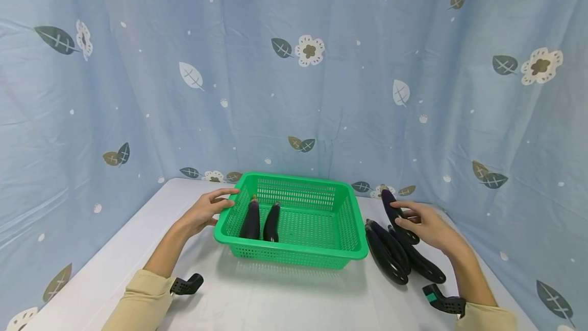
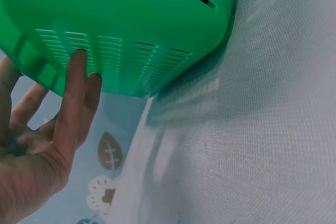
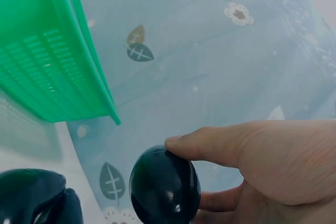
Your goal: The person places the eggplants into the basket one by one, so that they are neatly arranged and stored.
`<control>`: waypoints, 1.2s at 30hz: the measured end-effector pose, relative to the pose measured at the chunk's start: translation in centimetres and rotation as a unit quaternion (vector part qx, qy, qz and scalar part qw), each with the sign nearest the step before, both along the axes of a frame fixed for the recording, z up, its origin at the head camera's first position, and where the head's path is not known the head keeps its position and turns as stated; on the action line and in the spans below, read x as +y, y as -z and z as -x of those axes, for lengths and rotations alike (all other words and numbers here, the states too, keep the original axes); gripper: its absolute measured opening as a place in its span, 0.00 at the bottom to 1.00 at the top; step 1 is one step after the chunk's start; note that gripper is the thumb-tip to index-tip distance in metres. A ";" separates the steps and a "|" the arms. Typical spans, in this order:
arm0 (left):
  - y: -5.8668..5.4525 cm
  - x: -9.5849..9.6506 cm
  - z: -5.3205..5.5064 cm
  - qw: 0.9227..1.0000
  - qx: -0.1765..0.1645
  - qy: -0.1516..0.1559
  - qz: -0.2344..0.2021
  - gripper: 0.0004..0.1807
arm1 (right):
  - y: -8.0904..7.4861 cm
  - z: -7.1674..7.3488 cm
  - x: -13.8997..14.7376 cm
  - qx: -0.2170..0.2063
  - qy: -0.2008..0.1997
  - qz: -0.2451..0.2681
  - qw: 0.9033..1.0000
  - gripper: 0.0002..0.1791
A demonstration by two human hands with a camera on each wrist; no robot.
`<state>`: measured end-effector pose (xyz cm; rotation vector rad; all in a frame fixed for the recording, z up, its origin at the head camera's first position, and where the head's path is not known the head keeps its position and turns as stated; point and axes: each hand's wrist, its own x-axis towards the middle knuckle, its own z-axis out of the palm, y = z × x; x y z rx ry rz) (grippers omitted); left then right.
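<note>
My right hand (image 1: 426,223) pinches a dark purple eggplant (image 1: 392,207) between thumb and fingers, above a small pile to the right of the basket. In the right wrist view its rounded, shiny end (image 3: 165,184) faces the camera. Three more eggplants, one of them long and glossy (image 1: 385,255), lie close together on the table under it. A green plastic basket (image 1: 294,253) stands in the middle, with two eggplants inside, a thicker one (image 1: 250,221) and a slimmer one (image 1: 272,222). My left hand (image 1: 204,212) touches the basket's left side with mostly straight fingers (image 2: 76,90).
A white cloth covers the table (image 1: 275,300). Behind and on both sides hangs a blue curtain (image 1: 257,91) with leaf and flower prints. Black wrist-worn devices, one on the left (image 1: 187,285) and one on the right (image 1: 443,301), sit at the sleeve cuffs.
</note>
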<state>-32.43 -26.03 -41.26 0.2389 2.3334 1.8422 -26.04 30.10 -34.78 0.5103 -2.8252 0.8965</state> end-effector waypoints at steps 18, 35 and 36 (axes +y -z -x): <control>0.0 0.0 -0.3 1.000 0.005 -0.001 0.005 0.31 | 0.0 0.1 -1.7 -0.009 -0.027 0.008 1.000 0.25; -0.3 0.2 -0.4 1.000 0.001 -0.001 0.006 0.30 | -0.7 0.3 -2.9 -0.010 -0.043 0.004 0.999 0.25; -0.2 0.1 -0.4 1.000 0.003 0.002 0.008 0.30 | -0.7 0.3 -2.9 -0.010 -0.044 0.003 0.999 0.25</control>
